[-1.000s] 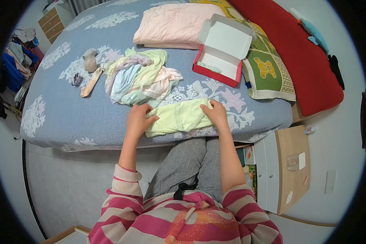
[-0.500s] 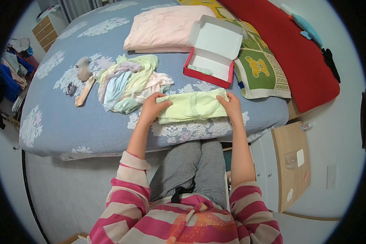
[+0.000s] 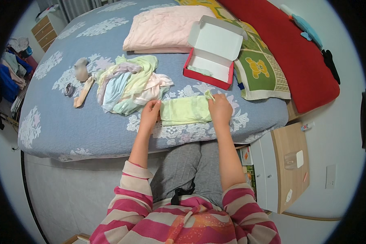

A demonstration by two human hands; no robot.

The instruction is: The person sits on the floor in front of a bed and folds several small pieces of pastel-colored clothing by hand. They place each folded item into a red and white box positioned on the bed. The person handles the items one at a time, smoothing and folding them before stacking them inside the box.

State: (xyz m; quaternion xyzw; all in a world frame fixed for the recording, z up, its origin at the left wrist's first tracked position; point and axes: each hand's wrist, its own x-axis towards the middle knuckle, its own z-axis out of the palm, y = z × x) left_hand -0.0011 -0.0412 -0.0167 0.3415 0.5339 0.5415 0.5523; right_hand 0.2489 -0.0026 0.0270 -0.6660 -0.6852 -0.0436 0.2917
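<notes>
A pale green garment (image 3: 185, 110), folded into a flat strip, lies on the bed's near edge in front of me. Its exact kind is hidden by the folding. My left hand (image 3: 151, 115) has its fingers closed at the strip's left end. At the other end my right hand (image 3: 221, 110) grips the cloth, and a small bunched corner sticks up above its fingers. Left of the strip lies a loose heap of pastel clothes (image 3: 128, 87). Beyond my right hand stands an open red box (image 3: 230, 78) with a white inside and a pale folded piece (image 3: 200, 71) in it.
The blue floral bedspread (image 3: 53, 128) carries rolled socks (image 3: 81, 69), a peach-coloured strip of cloth (image 3: 83, 92) and a folded pink quilt (image 3: 162, 28). A green bear-patterned towel (image 3: 254, 69) lies at the right. Beside the bed stands a wood-topped cabinet (image 3: 288, 175).
My right hand has moved left and turned over, bringing the strip's right end inward, so the strip looks shorter. My left hand has shifted slightly down at its end.
</notes>
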